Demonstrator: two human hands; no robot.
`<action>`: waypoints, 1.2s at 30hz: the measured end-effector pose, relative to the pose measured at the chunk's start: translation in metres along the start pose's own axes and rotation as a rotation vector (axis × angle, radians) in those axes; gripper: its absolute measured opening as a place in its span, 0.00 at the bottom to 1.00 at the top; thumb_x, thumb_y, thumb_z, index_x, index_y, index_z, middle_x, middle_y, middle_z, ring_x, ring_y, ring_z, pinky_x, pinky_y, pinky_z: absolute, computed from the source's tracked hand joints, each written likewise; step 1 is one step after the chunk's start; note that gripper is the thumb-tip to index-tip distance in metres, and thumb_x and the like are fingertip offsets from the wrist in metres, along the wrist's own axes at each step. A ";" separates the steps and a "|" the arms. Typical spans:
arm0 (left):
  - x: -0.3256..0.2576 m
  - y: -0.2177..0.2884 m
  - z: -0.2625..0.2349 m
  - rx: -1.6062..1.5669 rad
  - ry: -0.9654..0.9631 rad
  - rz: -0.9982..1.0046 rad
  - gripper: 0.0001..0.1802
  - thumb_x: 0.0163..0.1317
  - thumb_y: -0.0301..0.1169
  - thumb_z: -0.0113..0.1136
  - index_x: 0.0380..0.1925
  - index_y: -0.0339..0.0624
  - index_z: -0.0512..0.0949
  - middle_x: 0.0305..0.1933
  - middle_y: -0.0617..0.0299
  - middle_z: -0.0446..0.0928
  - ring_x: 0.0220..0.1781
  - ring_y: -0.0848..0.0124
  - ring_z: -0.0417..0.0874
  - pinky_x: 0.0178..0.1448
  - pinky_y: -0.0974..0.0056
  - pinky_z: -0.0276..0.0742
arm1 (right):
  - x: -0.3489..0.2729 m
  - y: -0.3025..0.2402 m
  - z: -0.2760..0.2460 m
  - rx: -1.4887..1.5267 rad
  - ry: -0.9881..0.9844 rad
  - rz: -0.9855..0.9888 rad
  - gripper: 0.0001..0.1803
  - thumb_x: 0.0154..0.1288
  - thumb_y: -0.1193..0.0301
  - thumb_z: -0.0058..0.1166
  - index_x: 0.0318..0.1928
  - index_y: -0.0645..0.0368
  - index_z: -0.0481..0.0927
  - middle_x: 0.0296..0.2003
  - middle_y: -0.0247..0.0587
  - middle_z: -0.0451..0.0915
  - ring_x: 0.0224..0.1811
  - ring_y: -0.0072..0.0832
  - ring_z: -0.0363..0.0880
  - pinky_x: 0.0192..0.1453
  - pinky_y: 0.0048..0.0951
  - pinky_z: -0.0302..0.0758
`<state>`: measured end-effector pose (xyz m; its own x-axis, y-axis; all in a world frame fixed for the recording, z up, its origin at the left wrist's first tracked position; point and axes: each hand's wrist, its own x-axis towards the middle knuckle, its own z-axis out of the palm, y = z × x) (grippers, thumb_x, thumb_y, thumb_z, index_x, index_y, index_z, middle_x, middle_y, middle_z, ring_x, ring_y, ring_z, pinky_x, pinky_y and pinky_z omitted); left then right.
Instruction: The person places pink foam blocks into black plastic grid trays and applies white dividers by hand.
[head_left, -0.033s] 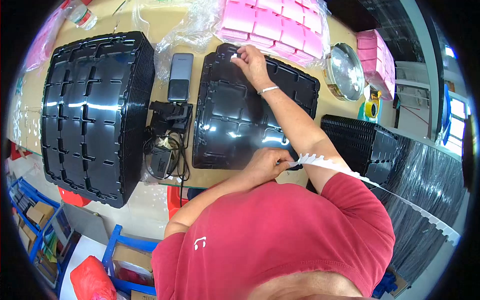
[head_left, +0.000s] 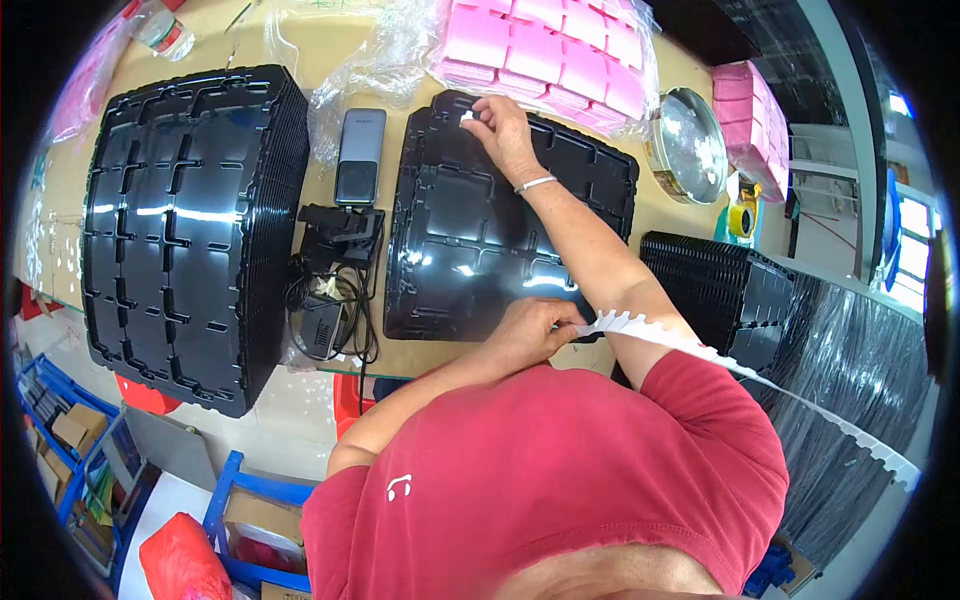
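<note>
Centrally on the bench lies a glossy black moulded tray (head_left: 480, 250) with ribbed compartments, its long axis running away from the person. Their right hand (head_left: 503, 128) stretches out, pinching a small white label (head_left: 467, 117) at the tray's far edge. Nearer, the left hand (head_left: 530, 330) grips a scalloped white strip (head_left: 750, 375) trailing rightwards.

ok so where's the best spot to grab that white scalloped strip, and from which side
Probably take the white scalloped strip at its free end by the near edge of the black tray, where the left hand already pinches it. It is thin and flat, so a thumb-and-finger pinch across its faces suits it, coming in from the person's side; the rest trails off to the right past the arm.
</note>
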<state>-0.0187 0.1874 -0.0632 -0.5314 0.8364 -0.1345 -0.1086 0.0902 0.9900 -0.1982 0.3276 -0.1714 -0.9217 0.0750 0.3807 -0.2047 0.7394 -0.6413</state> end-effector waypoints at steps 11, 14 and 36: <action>0.001 0.000 -0.007 -0.009 0.026 -0.030 0.07 0.59 0.31 0.63 0.32 0.39 0.81 0.32 0.54 0.83 0.34 0.62 0.85 0.39 0.62 0.77 | 0.028 0.003 -0.017 -0.098 -0.184 0.084 0.07 0.57 0.70 0.58 0.34 0.60 0.84 0.33 0.50 0.82 0.37 0.45 0.81 0.43 0.39 0.76; 0.000 0.000 -0.006 -0.046 0.041 -0.008 0.07 0.60 0.31 0.62 0.32 0.39 0.81 0.32 0.54 0.83 0.33 0.62 0.85 0.38 0.62 0.77 | 0.041 0.000 -0.019 -0.116 -0.301 0.072 0.08 0.56 0.68 0.59 0.33 0.57 0.85 0.28 0.49 0.82 0.34 0.45 0.81 0.42 0.40 0.77; -0.002 0.002 -0.010 0.098 0.001 0.128 0.06 0.59 0.31 0.62 0.32 0.40 0.81 0.33 0.55 0.82 0.36 0.59 0.83 0.39 0.61 0.76 | 0.019 -0.034 -0.037 -0.105 0.148 -0.088 0.08 0.63 0.69 0.52 0.36 0.63 0.75 0.27 0.51 0.78 0.31 0.42 0.80 0.36 0.34 0.77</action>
<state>-0.0264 0.1809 -0.0612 -0.5367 0.8437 -0.0072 0.0425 0.0356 0.9985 -0.1966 0.3292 -0.1174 -0.8418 0.0989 0.5307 -0.2393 0.8128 -0.5311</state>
